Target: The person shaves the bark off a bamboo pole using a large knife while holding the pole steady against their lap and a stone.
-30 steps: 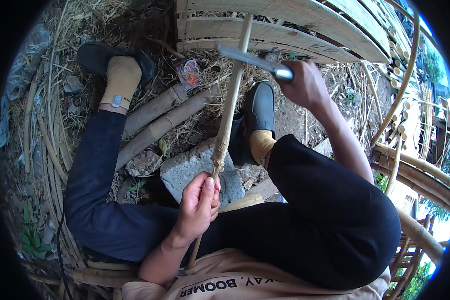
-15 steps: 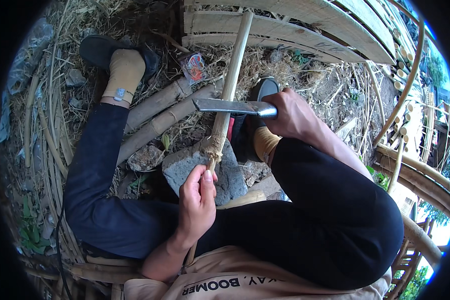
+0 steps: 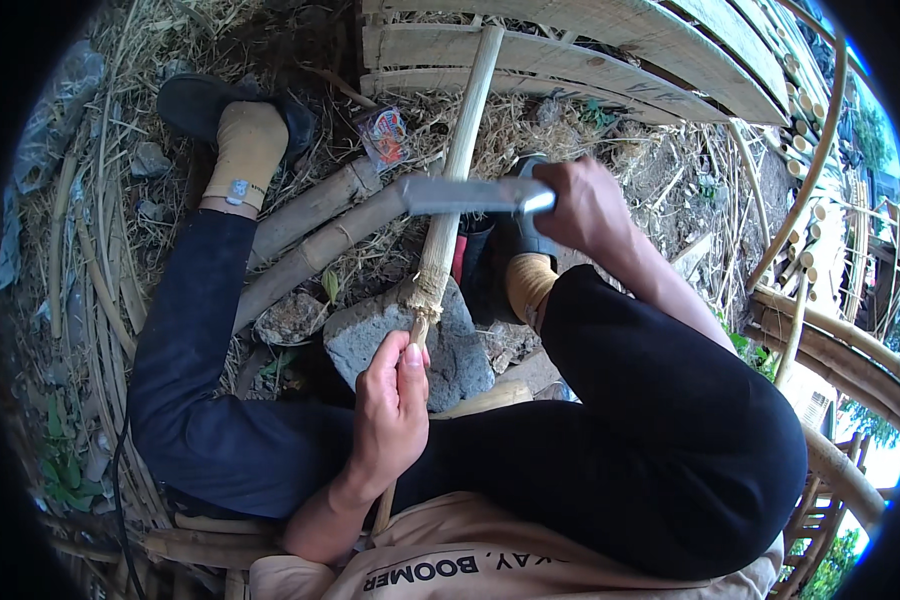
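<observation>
Brought nearer the left hand [image 3: 392, 412] than a second earlier, a knife [image 3: 475, 196], its blade blurred, crossed a pale stick [image 3: 444, 242] in the grasp of the right hand [image 3: 585, 207]; whether it touched the wood could not be told. Left-hand fingers pinched the stick just below a frayed band, its far end extending beyond both hands toward wooden slats [image 3: 560, 62]. A gray rock [image 3: 462, 362] lay just beyond the left hand.

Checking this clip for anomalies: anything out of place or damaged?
A bright plastic wrapper lies by the end of a bamboo piece, looking like stray litter. The pole is frayed just beyond the left hand, unlike its smoother far length; possibly from cutting.
</observation>
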A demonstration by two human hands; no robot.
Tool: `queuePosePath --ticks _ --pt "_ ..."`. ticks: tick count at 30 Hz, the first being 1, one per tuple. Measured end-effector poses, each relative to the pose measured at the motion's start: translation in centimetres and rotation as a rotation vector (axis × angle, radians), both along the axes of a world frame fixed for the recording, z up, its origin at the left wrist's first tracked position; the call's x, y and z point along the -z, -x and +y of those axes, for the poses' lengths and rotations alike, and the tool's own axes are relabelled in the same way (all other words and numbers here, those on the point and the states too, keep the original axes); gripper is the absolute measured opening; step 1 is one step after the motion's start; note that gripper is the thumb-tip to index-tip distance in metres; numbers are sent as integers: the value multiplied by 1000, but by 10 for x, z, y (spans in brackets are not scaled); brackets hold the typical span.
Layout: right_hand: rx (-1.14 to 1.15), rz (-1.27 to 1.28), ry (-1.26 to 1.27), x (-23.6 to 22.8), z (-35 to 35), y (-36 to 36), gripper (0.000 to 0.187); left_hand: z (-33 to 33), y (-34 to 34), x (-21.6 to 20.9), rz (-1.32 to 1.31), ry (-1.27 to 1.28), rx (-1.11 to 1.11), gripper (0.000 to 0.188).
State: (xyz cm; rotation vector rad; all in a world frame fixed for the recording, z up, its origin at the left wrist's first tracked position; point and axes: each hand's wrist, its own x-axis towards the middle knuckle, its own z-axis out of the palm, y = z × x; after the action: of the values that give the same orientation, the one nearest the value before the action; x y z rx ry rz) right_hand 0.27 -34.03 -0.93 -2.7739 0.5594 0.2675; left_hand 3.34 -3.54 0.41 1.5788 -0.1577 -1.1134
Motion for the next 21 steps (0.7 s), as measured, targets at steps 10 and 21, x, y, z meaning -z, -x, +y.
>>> queuePosePath --ticks 10,21 --pt "155 -188 98 2 -57 -3 17 -1 1 2 416 143 -76 25" --pt "-173 -68 -164 -3 -1 14 15 -6 3 -2 580 202 -67 25"
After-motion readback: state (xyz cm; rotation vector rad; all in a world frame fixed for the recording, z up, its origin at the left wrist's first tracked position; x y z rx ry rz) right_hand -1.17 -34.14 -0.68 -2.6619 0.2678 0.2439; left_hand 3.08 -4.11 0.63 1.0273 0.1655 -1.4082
